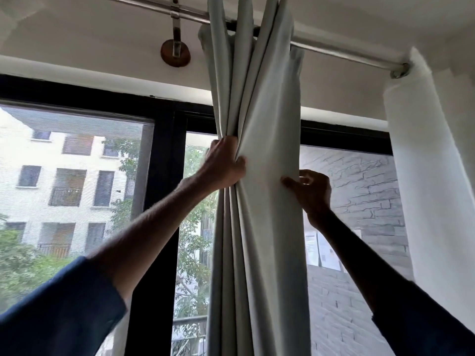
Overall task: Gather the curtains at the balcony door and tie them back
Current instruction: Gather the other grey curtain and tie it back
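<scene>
Fingers (229,143) of L hand (223,166) clutch curtain (270,124) under rod (334,49).

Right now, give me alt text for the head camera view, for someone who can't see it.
Two hands gather a pale grey curtain hanging from a metal rod: the left hand grips the bunched folds, the right hand holds its right edge. Behind is a dark-framed balcony door.
</scene>
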Available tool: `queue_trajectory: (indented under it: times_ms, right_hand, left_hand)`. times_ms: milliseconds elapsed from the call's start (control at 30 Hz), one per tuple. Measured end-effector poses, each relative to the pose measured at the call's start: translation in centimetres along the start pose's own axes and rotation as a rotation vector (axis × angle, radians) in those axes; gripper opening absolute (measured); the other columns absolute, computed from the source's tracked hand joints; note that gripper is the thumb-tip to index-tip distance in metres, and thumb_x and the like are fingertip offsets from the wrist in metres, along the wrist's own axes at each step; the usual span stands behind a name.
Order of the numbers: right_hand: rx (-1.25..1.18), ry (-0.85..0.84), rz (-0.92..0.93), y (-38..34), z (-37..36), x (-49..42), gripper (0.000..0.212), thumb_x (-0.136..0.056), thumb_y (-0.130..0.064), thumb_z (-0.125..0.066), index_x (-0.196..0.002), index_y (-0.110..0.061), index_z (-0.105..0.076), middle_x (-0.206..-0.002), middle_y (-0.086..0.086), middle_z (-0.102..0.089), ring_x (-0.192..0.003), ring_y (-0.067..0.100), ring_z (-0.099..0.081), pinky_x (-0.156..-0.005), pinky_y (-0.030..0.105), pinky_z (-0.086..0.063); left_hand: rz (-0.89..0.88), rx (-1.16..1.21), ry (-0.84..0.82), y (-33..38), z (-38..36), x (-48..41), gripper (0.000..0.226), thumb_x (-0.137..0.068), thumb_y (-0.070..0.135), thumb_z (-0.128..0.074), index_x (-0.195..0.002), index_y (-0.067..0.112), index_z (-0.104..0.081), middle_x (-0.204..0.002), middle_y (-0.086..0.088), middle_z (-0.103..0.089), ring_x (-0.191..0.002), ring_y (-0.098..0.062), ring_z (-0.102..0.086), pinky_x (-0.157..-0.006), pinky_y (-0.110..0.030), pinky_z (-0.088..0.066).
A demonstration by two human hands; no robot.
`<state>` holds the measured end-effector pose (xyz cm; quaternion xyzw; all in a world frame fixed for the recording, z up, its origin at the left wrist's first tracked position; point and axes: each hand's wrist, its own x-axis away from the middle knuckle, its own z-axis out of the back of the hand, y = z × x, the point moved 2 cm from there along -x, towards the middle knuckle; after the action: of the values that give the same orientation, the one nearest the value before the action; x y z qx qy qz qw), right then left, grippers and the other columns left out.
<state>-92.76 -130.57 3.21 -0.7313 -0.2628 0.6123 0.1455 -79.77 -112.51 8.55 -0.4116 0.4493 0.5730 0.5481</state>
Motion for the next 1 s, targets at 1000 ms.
queue_trajectory:
  times_ms: [1000]
  right_hand:
    - [0.354, -0.355, 0.711, -6.1, -1.4, 12.1, 0.022, -0.102, -0.026, -0.048, -0.121, -0.019, -0.054, -0.116, -0.009, -0.046, -0.086, 0.004, -0.056, -0.072, 0.016, -0.050]
  left_hand:
    - [0.001, 0.047, -0.129, 2.5, -1.7, 0.5, 0.034, -0.093, 0.047, -0.056, -0.085, 0.016, -0.046, -0.085, -0.003, -0.049, -0.081, -0.022, -0.049, -0.060, -0.030, -0.033]
